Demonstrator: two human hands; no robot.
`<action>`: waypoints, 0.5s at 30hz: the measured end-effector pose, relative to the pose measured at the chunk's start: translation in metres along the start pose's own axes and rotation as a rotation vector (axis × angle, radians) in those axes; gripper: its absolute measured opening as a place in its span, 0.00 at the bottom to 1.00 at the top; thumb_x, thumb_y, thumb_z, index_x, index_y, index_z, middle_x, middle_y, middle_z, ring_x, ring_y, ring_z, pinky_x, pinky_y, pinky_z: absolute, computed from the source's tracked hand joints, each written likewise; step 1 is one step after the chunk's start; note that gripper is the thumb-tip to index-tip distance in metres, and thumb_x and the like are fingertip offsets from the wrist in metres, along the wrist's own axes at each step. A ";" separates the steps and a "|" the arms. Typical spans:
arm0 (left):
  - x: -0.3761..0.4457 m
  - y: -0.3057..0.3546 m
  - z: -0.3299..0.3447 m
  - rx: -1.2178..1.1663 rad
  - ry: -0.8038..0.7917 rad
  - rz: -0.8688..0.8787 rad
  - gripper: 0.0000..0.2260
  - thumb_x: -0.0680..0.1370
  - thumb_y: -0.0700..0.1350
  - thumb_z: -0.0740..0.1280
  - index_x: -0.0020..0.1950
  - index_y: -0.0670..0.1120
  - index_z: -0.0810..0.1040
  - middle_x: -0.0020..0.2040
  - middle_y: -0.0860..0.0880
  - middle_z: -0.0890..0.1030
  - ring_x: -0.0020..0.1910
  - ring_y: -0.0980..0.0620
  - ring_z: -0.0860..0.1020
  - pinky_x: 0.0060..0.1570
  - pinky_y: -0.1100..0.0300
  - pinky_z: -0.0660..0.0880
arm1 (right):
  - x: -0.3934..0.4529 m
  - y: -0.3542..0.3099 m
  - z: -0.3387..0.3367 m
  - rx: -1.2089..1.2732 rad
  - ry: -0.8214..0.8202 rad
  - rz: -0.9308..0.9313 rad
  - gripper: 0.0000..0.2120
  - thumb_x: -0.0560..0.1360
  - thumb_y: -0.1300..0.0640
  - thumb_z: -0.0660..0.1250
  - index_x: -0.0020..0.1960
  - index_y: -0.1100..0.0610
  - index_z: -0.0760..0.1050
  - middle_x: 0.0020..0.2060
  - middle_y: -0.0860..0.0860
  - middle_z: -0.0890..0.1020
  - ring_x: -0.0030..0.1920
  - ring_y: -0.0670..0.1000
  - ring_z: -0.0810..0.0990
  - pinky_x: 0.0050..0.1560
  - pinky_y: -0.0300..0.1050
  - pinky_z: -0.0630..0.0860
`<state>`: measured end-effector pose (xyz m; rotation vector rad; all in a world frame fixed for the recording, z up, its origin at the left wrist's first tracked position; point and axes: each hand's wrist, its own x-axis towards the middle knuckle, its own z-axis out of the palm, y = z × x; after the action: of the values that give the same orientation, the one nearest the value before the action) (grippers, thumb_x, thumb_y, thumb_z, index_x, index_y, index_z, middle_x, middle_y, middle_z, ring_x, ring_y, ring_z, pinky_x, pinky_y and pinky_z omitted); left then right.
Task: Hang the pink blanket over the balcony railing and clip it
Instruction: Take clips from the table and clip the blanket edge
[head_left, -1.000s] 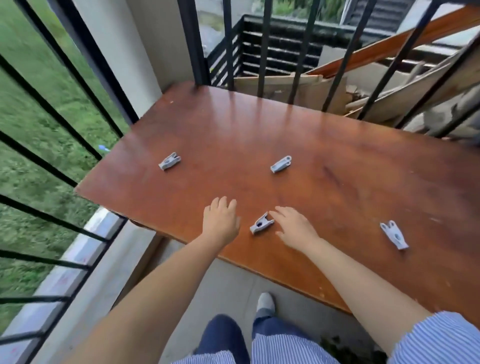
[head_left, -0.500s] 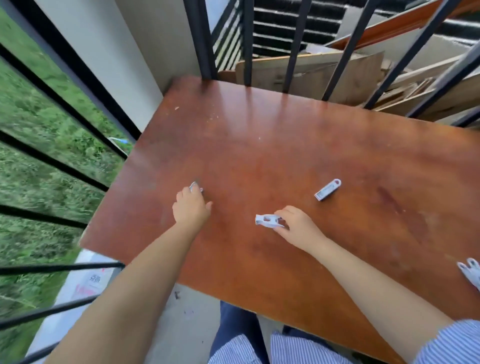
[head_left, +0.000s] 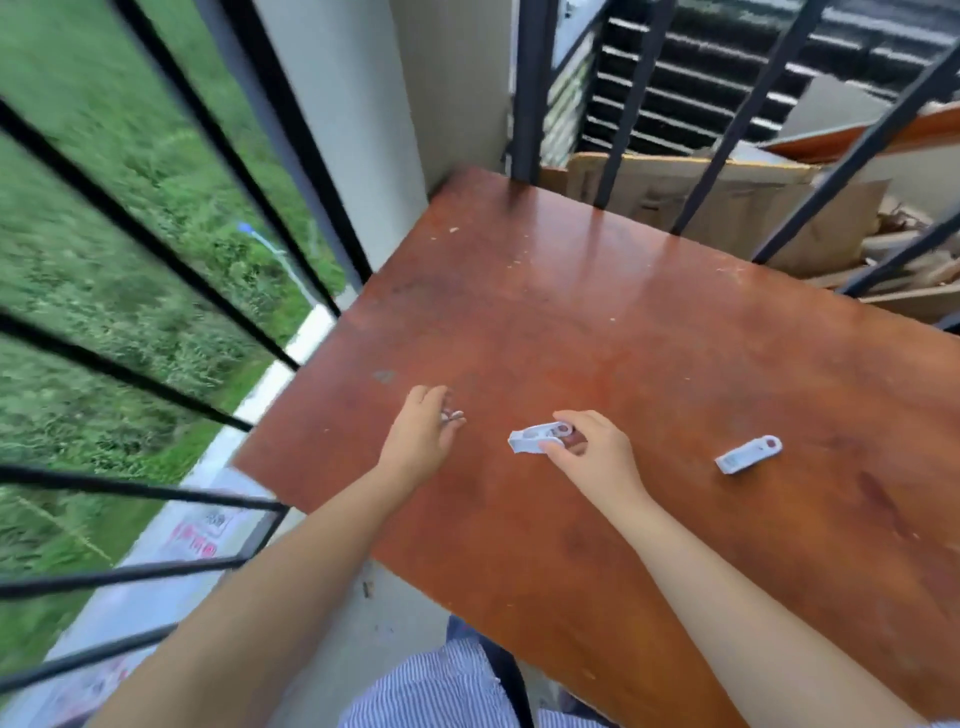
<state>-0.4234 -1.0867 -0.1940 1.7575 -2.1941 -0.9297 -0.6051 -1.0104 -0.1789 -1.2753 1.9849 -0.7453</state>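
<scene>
My right hand (head_left: 592, 449) pinches a white clothes clip (head_left: 537, 437) just above the brown table (head_left: 623, 322). My left hand (head_left: 423, 434) closes over a second clip (head_left: 453, 415) near the table's left side; only a small tip of that clip shows past the fingers. A third white clip (head_left: 748, 454) lies loose on the table to the right of my right hand. The black balcony railing (head_left: 171, 260) runs along the left. No pink blanket is in view.
More black railing bars (head_left: 727, 130) stand behind the table's far edge, with cardboard and wood scraps (head_left: 727, 208) piled beyond them. A white pillar (head_left: 353, 104) rises at the table's far left corner. Grass lies beyond the left railing.
My right hand has picked a clip off the table and holds it. My left hand has reached left to another clip and closed over it. The view has swung left, hiding the far-right clip.
</scene>
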 end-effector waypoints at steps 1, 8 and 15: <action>-0.017 0.000 -0.009 -0.030 0.064 -0.006 0.16 0.76 0.40 0.64 0.62 0.36 0.71 0.55 0.37 0.74 0.55 0.41 0.74 0.52 0.62 0.65 | -0.008 -0.007 0.000 0.008 -0.019 -0.066 0.15 0.68 0.65 0.70 0.54 0.64 0.78 0.49 0.58 0.81 0.44 0.54 0.78 0.52 0.38 0.71; -0.173 -0.016 -0.060 -0.260 0.535 -0.327 0.15 0.75 0.40 0.62 0.60 0.36 0.73 0.51 0.40 0.77 0.52 0.45 0.75 0.51 0.58 0.66 | -0.070 -0.087 0.029 0.131 -0.269 -0.479 0.15 0.66 0.68 0.71 0.52 0.66 0.78 0.50 0.61 0.81 0.47 0.52 0.78 0.56 0.49 0.76; -0.373 -0.045 -0.134 -0.283 1.000 -0.662 0.23 0.68 0.48 0.52 0.53 0.35 0.75 0.51 0.35 0.77 0.53 0.41 0.74 0.49 0.59 0.66 | -0.185 -0.217 0.117 0.231 -0.742 -0.777 0.20 0.68 0.59 0.61 0.59 0.64 0.72 0.46 0.55 0.71 0.47 0.50 0.70 0.39 0.34 0.64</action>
<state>-0.2129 -0.7921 -0.0252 2.1399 -0.8464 -0.2632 -0.3374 -0.9311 -0.0485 -1.8413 0.7752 -0.6664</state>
